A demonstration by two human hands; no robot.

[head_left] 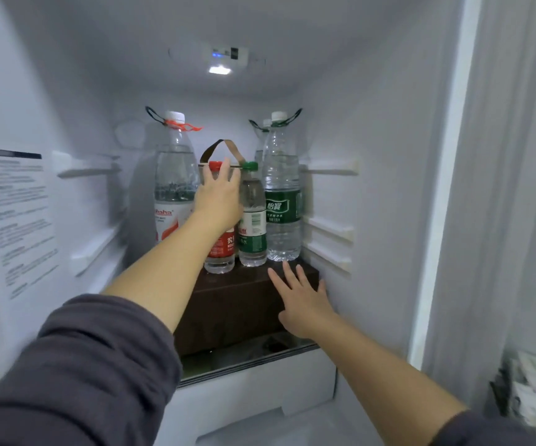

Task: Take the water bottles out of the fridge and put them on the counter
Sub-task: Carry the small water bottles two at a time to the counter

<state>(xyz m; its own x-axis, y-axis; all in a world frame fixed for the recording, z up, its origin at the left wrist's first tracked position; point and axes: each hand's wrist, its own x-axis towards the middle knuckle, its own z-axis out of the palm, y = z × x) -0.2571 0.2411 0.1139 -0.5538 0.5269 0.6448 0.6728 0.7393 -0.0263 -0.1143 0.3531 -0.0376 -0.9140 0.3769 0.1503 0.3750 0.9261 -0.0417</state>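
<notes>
So you're pretty much at the start here. As far as I can see, nothing's out of the fridge (373,123) yet, and the counter isn't in view at all, so I can't tell if anything has already landed there.

Going left to right: the big white-capped bottle (174,175) with the red carry loop is standing upright at the back left, untouched. Just beside it your left hand (220,194) is wrapped around the upper part of the small red-capped bottle (219,252), fingers curled round it below the cap. The bottle looks like it's sitting upright on the brown box (237,297), so I'd call that gripped but not lifted yet. Right next to it, basically touching your thumb side, is the small green-capped bottle (253,220), then the big green-label bottle (282,194), with a back bottle (261,130) peeking out behind that one. All of them stand on the same box.

Your right hand (302,294) is low at the box's front right corner, fingers straight and spread, holding nothing. Looks like it's lying against the box, maybe bracing it, but I can't say for sure.

So five bottles left to move by my count, and the red-capped one looks like it's first out.
</notes>
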